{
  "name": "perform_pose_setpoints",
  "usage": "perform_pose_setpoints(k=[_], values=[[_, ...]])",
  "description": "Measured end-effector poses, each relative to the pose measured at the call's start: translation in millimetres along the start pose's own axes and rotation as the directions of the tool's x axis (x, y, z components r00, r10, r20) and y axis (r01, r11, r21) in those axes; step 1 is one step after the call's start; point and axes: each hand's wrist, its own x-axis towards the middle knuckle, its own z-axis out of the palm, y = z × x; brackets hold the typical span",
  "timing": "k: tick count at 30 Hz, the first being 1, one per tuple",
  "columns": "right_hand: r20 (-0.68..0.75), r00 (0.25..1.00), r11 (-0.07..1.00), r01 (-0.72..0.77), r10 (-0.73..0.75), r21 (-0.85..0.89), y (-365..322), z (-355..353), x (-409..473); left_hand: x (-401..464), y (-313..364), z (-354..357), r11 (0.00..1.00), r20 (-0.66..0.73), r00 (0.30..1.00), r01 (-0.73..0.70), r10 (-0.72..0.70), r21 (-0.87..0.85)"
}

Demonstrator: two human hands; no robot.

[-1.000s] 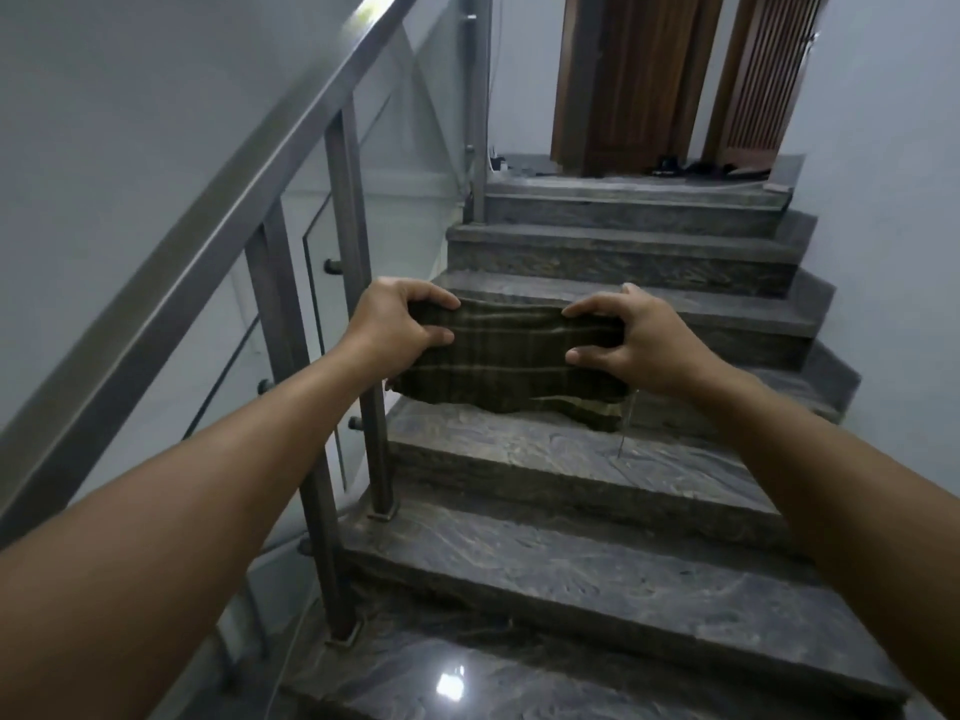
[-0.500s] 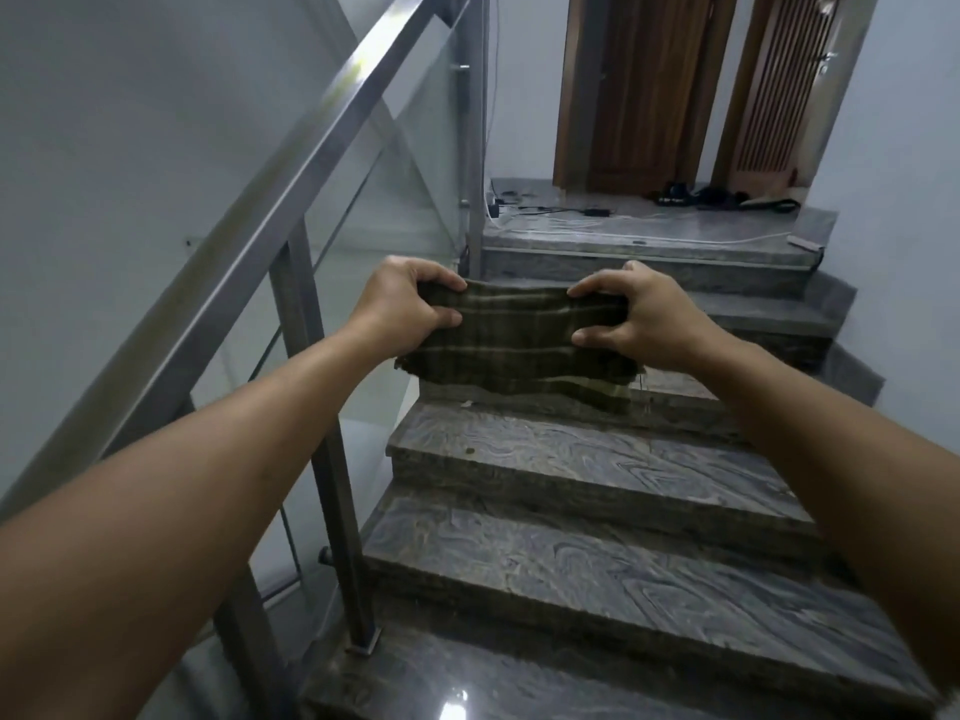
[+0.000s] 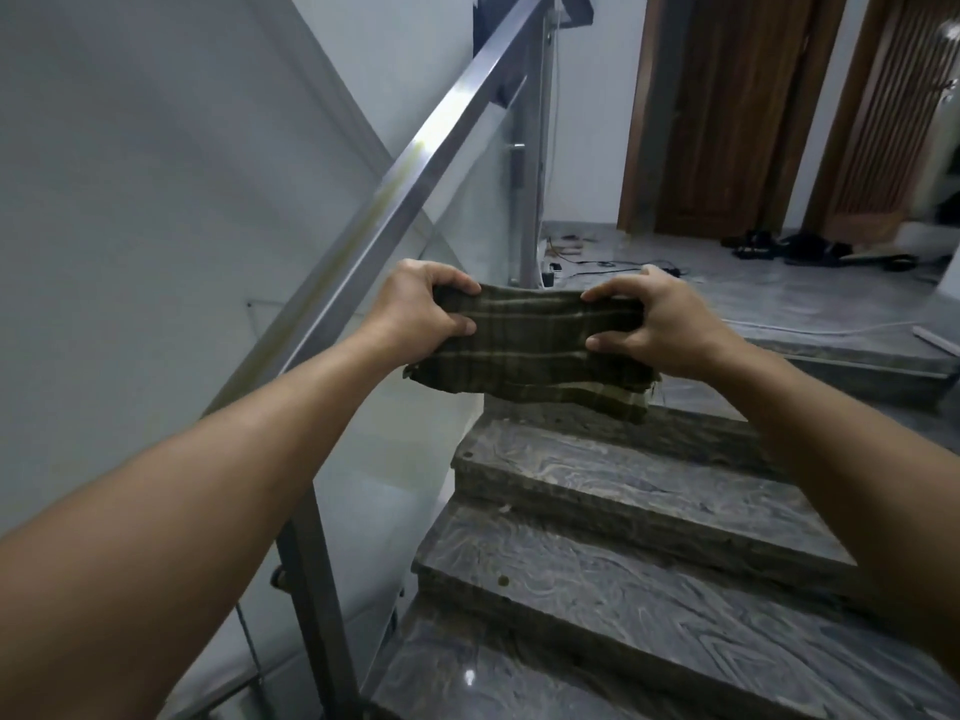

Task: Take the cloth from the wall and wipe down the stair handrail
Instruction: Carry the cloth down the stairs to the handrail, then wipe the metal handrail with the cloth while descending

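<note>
A dark olive cloth (image 3: 535, 350) with pale stripes is stretched between both hands in front of me. My left hand (image 3: 415, 311) grips its left end and my right hand (image 3: 654, 327) grips its right end. The steel handrail (image 3: 415, 168) runs diagonally upward on my left, just left of my left hand and apart from the cloth. The cloth's lower edge hangs loose and frayed over the steps.
Grey marble steps (image 3: 639, 517) rise to a landing (image 3: 779, 298) with cables and dark shoes (image 3: 800, 249) near wooden doors (image 3: 727, 111). Glass panels (image 3: 405, 459) and steel posts (image 3: 311, 584) sit under the rail. A white wall is on the left.
I have climbed several steps, so the landing is nearer and fewer steps lie ahead. Both hands still hold the cloth stretched between them, now raised slightly toward the rail.
</note>
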Motion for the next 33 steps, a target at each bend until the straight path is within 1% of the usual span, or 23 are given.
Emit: perform_pose_setpoints(k=[5, 7, 9, 13, 18, 19, 21, 23, 29, 31, 33], values=[[-0.007, 1.0, 0.999, 0.024, -0.025, -0.025, 14, -9, 89, 84, -7, -6, 0.992, -0.046, 0.996, -0.069, 0.075, 0.108], [0.001, 0.999, 0.999, 0.034, -0.034, -0.038, 14, -18, 125, 117, -5, -13, 0.985, -0.051, 0.995, -0.08, 0.088, 0.152], [-0.019, 0.998, 0.997, 0.055, -0.056, -0.046, 13, -27, 163, 151, 0, -21, 0.981, -0.086, 0.991, -0.086, 0.102, 0.175], [-0.036, 0.994, 0.995, 0.098, -0.098, -0.024, 10, -46, 236, 212, 8, -34, 0.978, -0.154, 0.985, -0.048, 0.081, 0.205], [-0.063, 0.98, 0.978, 0.18, -0.187, -0.104, 19, -57, 331, 286, 12, -44, 0.965, -0.211, 0.976, -0.004, 0.062, 0.264], [-0.057, 0.974, 0.965, 0.207, -0.219, -0.158, 21, -59, 351, 301, 12, -45, 0.959, -0.227, 0.972, 0.012, 0.055, 0.282], [-0.019, 0.953, 0.904, 0.282, -0.303, -0.321, 26, -61, 393, 330, 13, -46, 0.95, -0.261, 0.965, 0.05, 0.034, 0.309], [0.022, 0.935, 0.854, 0.333, -0.354, -0.401, 29, -66, 438, 361, 14, -47, 0.937, -0.296, 0.955, 0.098, 0.006, 0.336], [0.08, 0.901, 0.817, 0.421, -0.426, -0.394, 27, -77, 555, 437, 16, -54, 0.916, -0.381, 0.922, 0.208, -0.067, 0.342], [0.107, 0.879, 0.781, 0.464, -0.465, -0.417, 24, -78, 584, 452, 16, -54, 0.906, -0.407, 0.909, 0.246, -0.092, 0.345], [0.138, 0.847, 0.718, 0.511, -0.513, -0.473, 21, -76, 605, 460, 14, -50, 0.888, -0.409, 0.903, 0.29, -0.131, 0.355]])
